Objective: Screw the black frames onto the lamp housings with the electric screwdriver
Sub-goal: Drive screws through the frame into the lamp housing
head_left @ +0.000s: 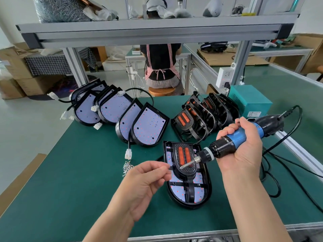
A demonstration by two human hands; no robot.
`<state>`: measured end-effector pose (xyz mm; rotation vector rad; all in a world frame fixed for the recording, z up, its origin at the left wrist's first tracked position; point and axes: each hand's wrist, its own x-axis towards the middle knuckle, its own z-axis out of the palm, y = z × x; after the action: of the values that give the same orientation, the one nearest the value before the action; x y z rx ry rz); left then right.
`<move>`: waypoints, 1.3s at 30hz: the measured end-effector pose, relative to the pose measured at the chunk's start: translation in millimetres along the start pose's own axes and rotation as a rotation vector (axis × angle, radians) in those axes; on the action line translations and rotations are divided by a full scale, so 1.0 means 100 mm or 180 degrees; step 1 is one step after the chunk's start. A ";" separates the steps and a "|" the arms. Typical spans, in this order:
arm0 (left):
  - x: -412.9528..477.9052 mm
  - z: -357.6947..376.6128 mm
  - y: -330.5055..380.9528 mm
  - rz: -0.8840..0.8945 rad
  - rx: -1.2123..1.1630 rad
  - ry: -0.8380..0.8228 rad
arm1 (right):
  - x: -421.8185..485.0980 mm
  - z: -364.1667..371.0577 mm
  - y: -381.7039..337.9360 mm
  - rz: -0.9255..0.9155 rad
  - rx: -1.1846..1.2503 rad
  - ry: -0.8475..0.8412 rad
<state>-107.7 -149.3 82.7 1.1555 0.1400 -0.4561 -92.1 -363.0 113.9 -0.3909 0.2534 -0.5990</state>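
A lamp housing [204, 194] lies on the green mat in front of me with a black frame [187, 170] with orange inserts set on it. My right hand [244, 151] grips the blue and black electric screwdriver [232, 144], held above the housing with its bit [186, 165] pointing left and down. My left hand [148, 182] pinches a small screw [169, 167] between thumb and forefinger, just left of the bit's tip. A pile of loose screws [127, 167] lies left of the housing.
Several open lamp housings [122, 117] with white LED boards and cables lean in a row at the back left. A stack of black frames [204, 116] stands at the back right, beside a teal box [251, 100]. The screwdriver's cable [288, 173] loops at right. A person sits beyond the bench.
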 end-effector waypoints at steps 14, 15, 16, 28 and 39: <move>-0.05 0.26 0.03 -0.0603 -0.1192 -0.0134 | -0.12 0.17 -0.01 -0.0425 -0.0267 -0.0074; -0.04 0.26 0.02 -0.0570 -0.1158 -0.0121 | -0.12 0.17 -0.01 -0.0432 -0.0276 -0.0073; -0.04 0.26 0.01 -0.0535 -0.1129 -0.0109 | -0.12 0.16 -0.01 -0.0438 -0.0277 -0.0076; -0.07 0.30 -0.07 0.0234 -0.0589 -0.0019 | -0.15 0.18 0.00 -0.0563 -0.0417 -0.0182; -0.05 0.33 -0.28 0.1491 0.0450 0.0354 | -0.17 0.18 0.07 -0.0596 -0.0609 0.0165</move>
<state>-128.4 -187.3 74.1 1.3065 -0.0692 0.0135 -95.9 -343.2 129.1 -0.5885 0.3274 -0.7724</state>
